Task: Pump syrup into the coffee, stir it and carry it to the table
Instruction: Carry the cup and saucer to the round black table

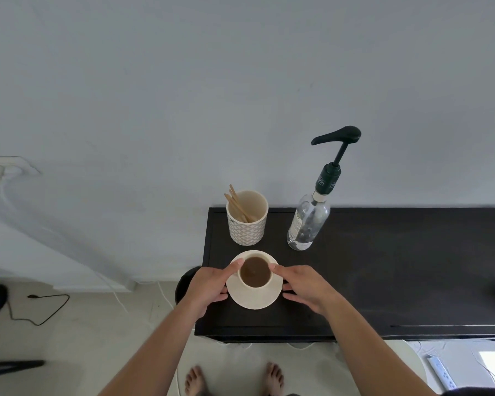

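A cream cup of brown coffee (255, 271) stands on a cream saucer (255, 299) near the left end of the dark counter (383, 281). My left hand (209, 287) grips the saucer's left edge, with a fingertip at the cup's rim. On the opposite side my right hand (303, 287) holds the saucer's right edge, one finger touching the cup. Behind and to the right stands a clear glass syrup bottle (307, 224) with a dark pump (337, 138), its spout pointing left. A patterned cup of wooden stirrers (247, 221) is directly behind the coffee.
The counter's left edge lies just left of the saucer, with a dark round object (185, 284) below it. Cables (40, 307) trail on the pale floor at left. A power strip (442, 372) lies at lower right. The wall is right behind the counter.
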